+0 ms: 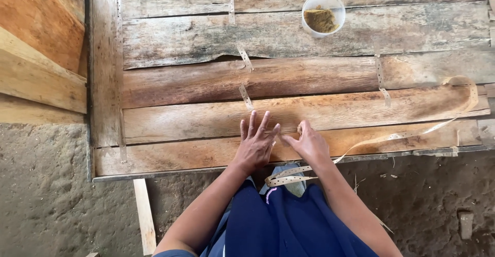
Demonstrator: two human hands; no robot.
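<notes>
My left hand (pixel 256 142) lies flat with fingers spread on a weathered wooden panel (pixel 196 128) made of horizontal planks. My right hand (pixel 308 142) is just to its right, fingers pinched on a small object at the plank surface; what it holds is too small to tell. A long thin tan perforated strap (pixel 392 137) runs from under my right wrist across the planks and curls up at the far right. Its near end loops over my lap, above my dark blue clothing (pixel 289 221).
A clear plastic cup (pixel 323 13) with brownish-yellow material stands on an upper plank. Short strap pieces (pixel 245 98) are fixed across plank joints. Orange-brown boards (pixel 36 45) lean at the left. Rough ground (pixel 41 195) lies in front, with a narrow wooden slat (pixel 145 215).
</notes>
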